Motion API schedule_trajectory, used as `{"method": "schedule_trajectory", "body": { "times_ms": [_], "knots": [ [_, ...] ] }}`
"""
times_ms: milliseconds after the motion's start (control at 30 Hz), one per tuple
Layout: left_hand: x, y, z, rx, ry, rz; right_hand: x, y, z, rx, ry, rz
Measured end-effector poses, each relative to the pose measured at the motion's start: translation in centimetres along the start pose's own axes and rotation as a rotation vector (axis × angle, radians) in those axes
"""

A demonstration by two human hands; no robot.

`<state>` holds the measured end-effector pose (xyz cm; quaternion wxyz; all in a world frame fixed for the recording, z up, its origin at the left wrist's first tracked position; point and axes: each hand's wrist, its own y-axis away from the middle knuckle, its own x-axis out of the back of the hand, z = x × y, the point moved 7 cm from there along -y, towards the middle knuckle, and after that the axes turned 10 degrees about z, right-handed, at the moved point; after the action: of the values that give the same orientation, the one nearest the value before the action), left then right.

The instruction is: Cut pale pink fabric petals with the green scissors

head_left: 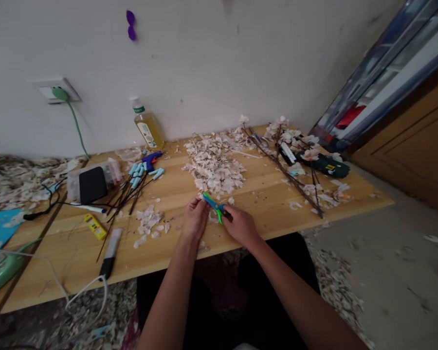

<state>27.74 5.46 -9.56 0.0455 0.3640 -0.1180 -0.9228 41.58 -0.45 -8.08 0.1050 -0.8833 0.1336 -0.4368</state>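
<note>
Looking down through the head camera, I see both forearms reaching in from the bottom edge and meeting over the front part of the wooden table [263, 214], wrists low and knuckles up. The right hand [241, 226] is curled around the handles of the scissors [216, 207], which point up and to the left towards the other hand. The left hand [195, 216] has its fingers bunched together at the blade end; whether a petal sits between them I cannot tell. I count one pair of scissors, with bright green and blue plastic grips, lying just in front of the big petal heap [213, 165], a loose mound of thin, pale, papery flakes. A smaller scatter of petals [148, 221] lies to the left of the hands. There is one clear plastic bottle [148, 125] of yellowish liquid against the wall, one blue glue gun [151, 158] beside it and one dark green glue gun [324, 165] far right. A bundle of thin dark stems [131, 187] has light blue tips, too many to count. Long brown branches [288, 170] carry pale blossoms. One utility knife [110, 253] lies near the front left edge.
</note>
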Motion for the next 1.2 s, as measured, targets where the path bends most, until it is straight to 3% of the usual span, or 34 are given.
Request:
{"method": "schedule_trajectory", "body": {
  "times_ms": [267, 567, 900, 1200],
  "knots": [
    [0.1, 0.0, 0.2, -0.031, -0.004, 0.027, 0.1, 0.1, -0.2, -0.007, -0.009, 0.015],
    [0.6, -0.2, 0.3, -0.147, -0.231, 0.040, 0.3, 0.0, -0.4, -0.009, -0.017, -0.005],
    [0.6, -0.3, 0.6, -0.165, -0.212, 0.074, 0.1, 0.1, -0.3, 0.019, -0.021, 0.004],
    [0.9, -0.7, 0.1, -0.175, -0.207, 0.037, 0.2, 0.1, -0.3, 0.008, -0.022, 0.002]
  ]
}}
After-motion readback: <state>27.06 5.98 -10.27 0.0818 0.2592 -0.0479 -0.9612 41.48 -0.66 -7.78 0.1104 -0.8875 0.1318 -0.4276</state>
